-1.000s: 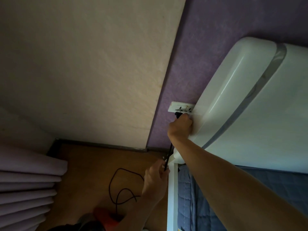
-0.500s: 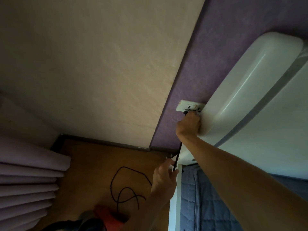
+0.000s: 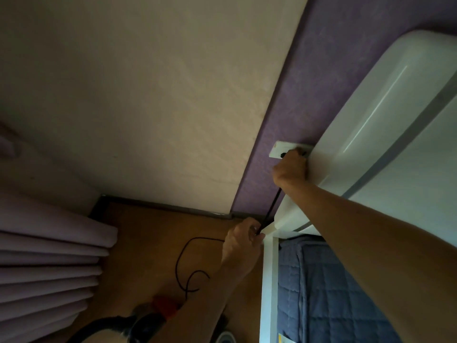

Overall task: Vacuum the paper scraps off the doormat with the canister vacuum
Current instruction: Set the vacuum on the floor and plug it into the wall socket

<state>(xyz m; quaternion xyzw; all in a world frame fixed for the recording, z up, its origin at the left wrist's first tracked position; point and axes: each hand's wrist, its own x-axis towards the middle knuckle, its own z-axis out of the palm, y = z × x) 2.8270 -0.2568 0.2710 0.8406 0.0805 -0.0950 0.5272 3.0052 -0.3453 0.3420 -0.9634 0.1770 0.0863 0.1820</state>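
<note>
My right hand [image 3: 290, 169] grips the black plug at the white wall socket [image 3: 279, 149] on the purple wall, beside the white headboard. The black power cord [image 3: 272, 206] runs down from that hand to my left hand [image 3: 243, 240], which pinches it near the bed frame's corner. More cord loops on the wooden floor [image 3: 188, 266] and leads to the red and black canister vacuum [image 3: 158, 310] at the bottom edge. Neither the doormat nor any paper scraps are in view.
A white headboard [image 3: 371, 125] and white bed frame [image 3: 268, 280] with a blue quilted cover [image 3: 326, 293] fill the right side. Pale purple curtain folds [image 3: 49, 263] hang at the left. A cream wall [image 3: 148, 95] meets the floor behind.
The view has shifted a little, so the socket and headboard now sit further right. Both hands stay on the plug and cord as before.
</note>
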